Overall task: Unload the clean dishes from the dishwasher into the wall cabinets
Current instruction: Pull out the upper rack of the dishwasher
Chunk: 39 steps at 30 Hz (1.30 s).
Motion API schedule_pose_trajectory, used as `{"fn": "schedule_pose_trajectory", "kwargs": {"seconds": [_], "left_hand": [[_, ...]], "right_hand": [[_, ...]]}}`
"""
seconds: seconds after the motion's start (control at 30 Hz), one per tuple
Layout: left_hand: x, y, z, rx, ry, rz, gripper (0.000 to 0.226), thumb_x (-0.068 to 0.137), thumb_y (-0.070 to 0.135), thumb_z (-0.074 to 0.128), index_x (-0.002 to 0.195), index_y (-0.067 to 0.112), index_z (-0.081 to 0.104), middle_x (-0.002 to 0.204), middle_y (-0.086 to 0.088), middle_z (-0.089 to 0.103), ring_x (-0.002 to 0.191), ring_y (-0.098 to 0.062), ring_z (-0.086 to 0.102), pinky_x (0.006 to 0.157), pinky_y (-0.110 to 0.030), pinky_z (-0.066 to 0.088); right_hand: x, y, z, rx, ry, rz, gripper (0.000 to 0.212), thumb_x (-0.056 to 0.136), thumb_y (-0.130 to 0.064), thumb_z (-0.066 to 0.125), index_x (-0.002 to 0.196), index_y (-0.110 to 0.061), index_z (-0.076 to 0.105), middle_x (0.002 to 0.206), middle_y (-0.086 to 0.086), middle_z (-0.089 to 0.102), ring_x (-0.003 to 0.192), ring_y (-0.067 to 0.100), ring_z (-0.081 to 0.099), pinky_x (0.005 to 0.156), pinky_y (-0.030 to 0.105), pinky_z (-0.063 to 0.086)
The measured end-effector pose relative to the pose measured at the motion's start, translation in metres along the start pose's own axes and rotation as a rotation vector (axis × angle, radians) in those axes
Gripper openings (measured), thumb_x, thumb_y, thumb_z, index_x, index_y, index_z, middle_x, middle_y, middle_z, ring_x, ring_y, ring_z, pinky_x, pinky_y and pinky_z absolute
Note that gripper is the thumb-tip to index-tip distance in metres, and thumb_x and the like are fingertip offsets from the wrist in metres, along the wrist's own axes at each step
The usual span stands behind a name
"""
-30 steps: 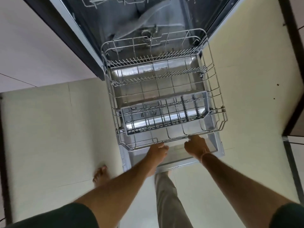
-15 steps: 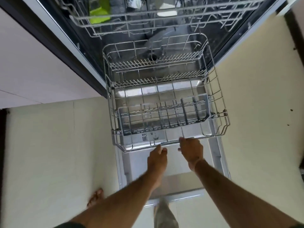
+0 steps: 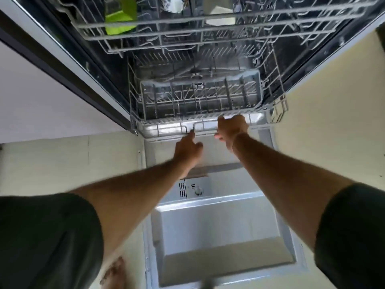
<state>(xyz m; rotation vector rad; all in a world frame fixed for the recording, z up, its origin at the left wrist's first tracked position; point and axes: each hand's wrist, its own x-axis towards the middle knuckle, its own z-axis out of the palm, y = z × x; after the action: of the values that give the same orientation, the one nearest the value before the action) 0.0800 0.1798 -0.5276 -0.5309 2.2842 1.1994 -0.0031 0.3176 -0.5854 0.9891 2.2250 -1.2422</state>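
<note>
The empty lower rack (image 3: 164, 128) sits almost fully inside the open dishwasher, with a grey cutlery basket (image 3: 200, 97) in its front part. My right hand (image 3: 231, 127) holds the rack's front rail, fingers over the wire and thumb below. Just left of it, my left hand (image 3: 188, 148) touches the same rail with outstretched fingertips and grips nothing. Above, the upper rack (image 3: 208, 32) holds a green cup (image 3: 120, 17), a white patterned mug (image 3: 173, 5) and another white dish (image 3: 218, 13), all partly cut off by the top edge.
The lowered dishwasher door (image 3: 218, 236) lies flat below my arms, its detergent dispenser (image 3: 193, 188) near the hinge side. A dark cabinet edge (image 3: 62, 65) runs along the left. My bare foot (image 3: 114, 274) stands on the pale floor beside the door.
The lower rack has slid from fully pulled out over the door to almost inside the tub, both hands moving forward with it. The upper rack with its dishes has come into view.
</note>
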Motion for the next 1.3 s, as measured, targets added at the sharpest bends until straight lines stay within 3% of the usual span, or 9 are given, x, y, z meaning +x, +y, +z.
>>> {"fn": "schedule_pose_trajectory", "kwargs": {"seconds": [0.1, 0.17, 0.3, 0.47, 0.67, 0.83, 1.03, 1.13, 1.3], "left_hand": [[0.031, 0.016, -0.014, 0.143, -0.02, 0.045, 0.066, 0.097, 0.02, 0.05, 0.157, 0.024, 0.022, 0.162, -0.008, 0.024, 0.136, -0.029, 0.045, 0.095, -0.03, 0.051], [0.047, 0.026, -0.022, 0.243, 0.001, 0.072, 0.067, 0.095, 0.016, 0.051, 0.156, 0.017, 0.025, 0.159, -0.012, 0.031, 0.141, -0.029, 0.038, 0.108, -0.03, 0.039], [0.07, 0.042, -0.038, 0.307, 0.012, 0.105, 0.068, 0.092, 0.012, 0.048, 0.156, 0.015, 0.025, 0.156, -0.014, 0.035, 0.137, -0.03, 0.042, 0.106, -0.033, 0.042], [0.084, 0.051, -0.052, 0.292, 0.058, 0.075, 0.044, 0.087, 0.009, 0.049, 0.13, 0.006, 0.057, 0.133, -0.016, 0.059, 0.122, -0.031, 0.055, 0.09, -0.031, 0.048], [0.081, 0.049, -0.051, 0.21, -0.093, 0.041, 0.076, 0.093, 0.019, 0.056, 0.158, 0.021, 0.017, 0.162, -0.007, 0.022, 0.146, -0.026, 0.028, 0.106, -0.022, 0.032], [0.065, 0.048, -0.058, 0.116, -0.126, 0.009, 0.082, 0.092, 0.024, 0.06, 0.158, 0.025, 0.011, 0.163, -0.005, 0.021, 0.146, -0.024, 0.028, 0.107, -0.026, 0.032], [0.03, 0.04, -0.08, -0.014, -0.086, 0.008, 0.081, 0.092, 0.022, 0.059, 0.158, 0.028, 0.013, 0.152, -0.004, 0.043, 0.129, -0.02, 0.05, 0.083, -0.022, 0.037], [0.008, 0.031, -0.098, -0.04, -0.079, 0.018, 0.08, 0.094, 0.02, 0.058, 0.158, 0.025, 0.01, 0.113, 0.014, 0.058, 0.095, -0.008, 0.057, 0.074, -0.019, 0.039], [-0.028, 0.01, -0.135, -0.022, 0.002, 0.04, 0.079, 0.094, 0.027, 0.061, 0.158, 0.025, 0.015, 0.156, -0.006, 0.037, 0.136, -0.025, 0.044, 0.103, -0.028, 0.039]], "right_hand": [[0.034, -0.031, 0.003, 0.02, 0.008, -0.042, 0.034, 0.068, -0.05, 0.052, 0.082, -0.019, 0.056, 0.105, 0.005, 0.072, 0.094, 0.027, 0.071, 0.084, 0.043, 0.057], [0.049, -0.049, 0.006, 0.029, 0.017, -0.061, 0.046, 0.067, -0.051, 0.054, 0.095, -0.015, 0.058, 0.107, 0.008, 0.071, 0.092, 0.03, 0.071, 0.081, 0.044, 0.058], [0.046, -0.09, 0.002, 0.025, 0.06, -0.146, 0.056, 0.075, -0.047, 0.06, 0.114, -0.008, 0.06, 0.113, 0.014, 0.07, 0.093, 0.033, 0.07, 0.081, 0.046, 0.059], [0.045, -0.1, 0.004, 0.028, 0.088, -0.16, 0.049, 0.082, -0.046, 0.057, 0.113, -0.008, 0.06, 0.108, 0.013, 0.071, 0.088, 0.03, 0.07, 0.078, 0.044, 0.06], [0.034, -0.104, 0.004, 0.007, 0.044, -0.142, 0.059, 0.091, -0.045, 0.055, 0.13, -0.003, 0.05, 0.122, 0.015, 0.065, 0.104, 0.031, 0.066, 0.088, 0.043, 0.057], [0.011, -0.103, 0.001, -0.045, 0.039, -0.165, 0.058, 0.091, -0.043, 0.057, 0.133, -0.003, 0.051, 0.125, 0.016, 0.064, 0.107, 0.032, 0.065, 0.09, 0.043, 0.056], [-0.025, -0.1, 0.001, -0.092, 0.058, -0.201, 0.067, 0.085, -0.052, 0.054, 0.134, -0.005, 0.051, 0.121, 0.011, 0.064, 0.112, 0.029, 0.062, 0.095, 0.046, 0.053], [-0.057, -0.098, 0.005, -0.127, 0.077, -0.229, 0.059, 0.086, -0.052, 0.053, 0.123, -0.006, 0.061, 0.118, 0.012, 0.067, 0.109, 0.029, 0.064, 0.095, 0.042, 0.053], [-0.128, -0.1, 0.015, -0.148, 0.06, -0.346, 0.043, 0.094, -0.041, 0.055, 0.119, -0.009, 0.067, 0.124, 0.009, 0.066, 0.117, 0.027, 0.06, 0.096, 0.027, 0.044]]}}
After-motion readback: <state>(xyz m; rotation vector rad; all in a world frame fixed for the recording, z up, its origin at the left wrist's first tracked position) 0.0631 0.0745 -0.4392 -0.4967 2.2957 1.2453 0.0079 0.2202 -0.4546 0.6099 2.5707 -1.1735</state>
